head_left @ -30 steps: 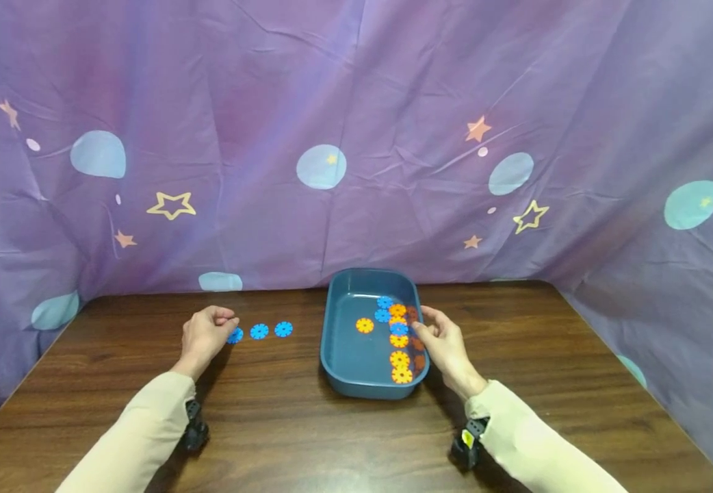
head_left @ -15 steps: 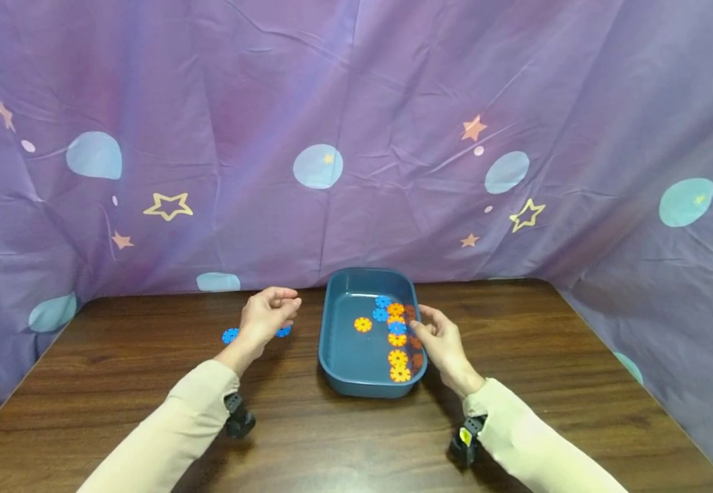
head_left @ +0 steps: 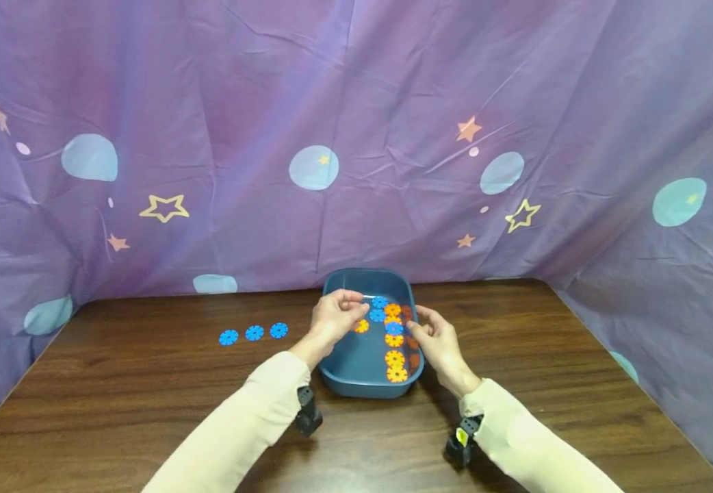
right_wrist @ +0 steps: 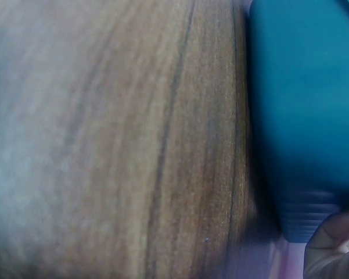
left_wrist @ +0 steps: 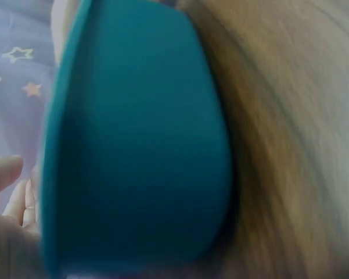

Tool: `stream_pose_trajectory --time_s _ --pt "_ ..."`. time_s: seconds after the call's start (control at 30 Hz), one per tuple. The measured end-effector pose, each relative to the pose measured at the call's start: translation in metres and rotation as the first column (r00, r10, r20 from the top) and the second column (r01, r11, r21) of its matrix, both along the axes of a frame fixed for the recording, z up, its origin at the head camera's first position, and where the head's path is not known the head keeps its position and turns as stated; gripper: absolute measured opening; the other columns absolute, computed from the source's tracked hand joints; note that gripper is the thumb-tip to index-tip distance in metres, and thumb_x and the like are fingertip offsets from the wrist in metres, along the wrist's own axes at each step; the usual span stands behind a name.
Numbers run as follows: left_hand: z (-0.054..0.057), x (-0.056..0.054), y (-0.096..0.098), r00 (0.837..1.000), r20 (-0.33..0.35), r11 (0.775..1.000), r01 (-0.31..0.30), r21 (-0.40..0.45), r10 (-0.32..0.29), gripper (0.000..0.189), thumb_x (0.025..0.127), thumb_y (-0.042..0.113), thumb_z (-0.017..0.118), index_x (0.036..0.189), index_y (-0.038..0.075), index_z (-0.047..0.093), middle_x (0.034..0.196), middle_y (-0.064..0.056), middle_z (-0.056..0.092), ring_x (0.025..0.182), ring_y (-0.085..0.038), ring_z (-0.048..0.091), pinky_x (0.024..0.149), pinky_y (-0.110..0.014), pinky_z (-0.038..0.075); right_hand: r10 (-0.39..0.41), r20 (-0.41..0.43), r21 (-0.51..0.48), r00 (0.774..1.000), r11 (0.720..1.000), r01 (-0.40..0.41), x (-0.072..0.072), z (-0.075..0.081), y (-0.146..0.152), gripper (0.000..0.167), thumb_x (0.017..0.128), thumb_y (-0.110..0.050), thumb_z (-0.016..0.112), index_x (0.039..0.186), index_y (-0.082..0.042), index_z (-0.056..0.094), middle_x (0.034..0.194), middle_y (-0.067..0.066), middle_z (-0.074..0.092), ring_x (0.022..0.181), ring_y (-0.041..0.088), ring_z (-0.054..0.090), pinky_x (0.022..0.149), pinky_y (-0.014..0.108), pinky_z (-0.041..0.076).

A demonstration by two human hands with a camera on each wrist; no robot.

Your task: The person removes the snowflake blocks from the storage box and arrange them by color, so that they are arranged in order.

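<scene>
A blue-grey plastic tub (head_left: 356, 389) stands on the wooden table. My right hand (head_left: 445, 346) grips its right rim, thumb over the inner side and fingers outside; the right wrist view shows fingers curled at the tub wall. Over the tub's left half is my left hand (head_left: 332, 322), fingers loosely bent with nothing between them. Inside lie several orange flower-shaped discs (head_left: 395, 358) along the right side, a single orange disc (head_left: 362, 326) partly behind the left fingertips, and some blue flower-shaped discs (head_left: 378, 315). Left of the tub, three blue discs (head_left: 254, 333) lie in a row.
The brown wooden table (head_left: 165, 397) reaches back to a purple cloth (head_left: 258, 137) printed with stars and planets, which hangs behind it and at the sides. A black wrist camera (head_left: 308, 411) sits under the left sleeve, another camera (head_left: 460, 441) under the right.
My left hand let go of the leftmost blue disc and moved right, past the row, to above the tub. The right hand stayed on the rim.
</scene>
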State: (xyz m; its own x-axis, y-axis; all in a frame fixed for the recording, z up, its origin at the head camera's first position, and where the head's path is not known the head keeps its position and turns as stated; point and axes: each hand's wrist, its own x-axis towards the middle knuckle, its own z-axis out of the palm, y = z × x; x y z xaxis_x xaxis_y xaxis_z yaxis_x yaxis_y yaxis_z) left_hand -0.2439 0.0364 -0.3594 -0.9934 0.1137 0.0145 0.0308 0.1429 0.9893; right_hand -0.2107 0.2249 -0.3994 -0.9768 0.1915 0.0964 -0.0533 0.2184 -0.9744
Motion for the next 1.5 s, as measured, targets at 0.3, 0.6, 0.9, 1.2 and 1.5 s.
stream_pose_trajectory --time_s 0.3,0.6,0.9,1.2,1.5 --pt "-0.02 -0.003 0.035 0.998 0.041 0.999 -0.038 -0.036 0.039 0.029 0.079 0.004 0.07 0.106 -0.004 0.065 0.093 -0.016 0.07 0.066 -0.015 0.065 0.061 -0.024 0.056 -0.003 0.002 -0.009 1.0 1.0 0.003 0.001 0.0 -0.001 0.041 0.09 -0.004 0.057 0.129 0.006 0.049 0.06 -0.002 0.047 0.053 0.006 0.047 0.048 0.018 0.041" --pt "-0.022 -0.003 0.05 0.996 -0.045 0.967 -0.081 -0.24 0.073 0.029 0.074 0.009 0.075 0.101 0.0 0.069 0.091 -0.012 0.072 0.086 -0.024 0.066 0.073 -0.025 0.051 0.007 -0.01 0.001 1.0 1.0 -0.007 0.0 0.0 -0.001 0.041 0.091 -0.005 0.057 0.13 0.006 0.048 0.059 -0.001 0.05 0.053 0.007 0.052 0.049 0.018 0.043" --pt "-0.026 -0.004 0.053 0.996 -0.069 0.887 -0.087 -0.453 0.063 0.026 0.075 0.016 0.076 0.098 0.005 0.07 0.093 -0.007 0.073 0.095 -0.025 0.063 0.082 -0.031 0.049 -0.005 -0.007 -0.005 1.0 1.0 0.005 0.001 0.0 -0.003 0.039 0.09 -0.003 0.057 0.127 0.005 0.051 0.059 0.001 0.049 0.054 0.008 0.052 0.05 0.018 0.042" --pt "-0.033 0.0 0.06 0.989 -0.07 0.877 -0.148 -0.457 0.131 0.026 0.075 0.018 0.077 0.098 0.008 0.07 0.091 -0.006 0.072 0.092 -0.024 0.065 0.08 -0.031 0.049 -0.009 -0.009 0.013 1.0 1.0 0.009 0.0 -0.001 -0.003 0.041 0.09 -0.006 0.058 0.129 0.005 0.05 0.059 0.001 0.05 0.054 0.008 0.052 0.048 0.018 0.04" --pt "-0.03 0.002 0.07 0.986 -0.084 0.825 -0.164 -0.541 0.141 0.027 0.075 0.02 0.075 0.099 0.01 0.069 0.099 -0.009 0.067 0.098 -0.026 0.061 0.083 -0.035 0.047 -0.004 -0.007 0.029 1.0 1.0 0.004 0.001 -0.001 -0.002 0.044 0.091 -0.008 0.058 0.131 0.005 0.047 0.06 0.0 0.048 0.053 0.005 0.046 0.048 0.018 0.037"
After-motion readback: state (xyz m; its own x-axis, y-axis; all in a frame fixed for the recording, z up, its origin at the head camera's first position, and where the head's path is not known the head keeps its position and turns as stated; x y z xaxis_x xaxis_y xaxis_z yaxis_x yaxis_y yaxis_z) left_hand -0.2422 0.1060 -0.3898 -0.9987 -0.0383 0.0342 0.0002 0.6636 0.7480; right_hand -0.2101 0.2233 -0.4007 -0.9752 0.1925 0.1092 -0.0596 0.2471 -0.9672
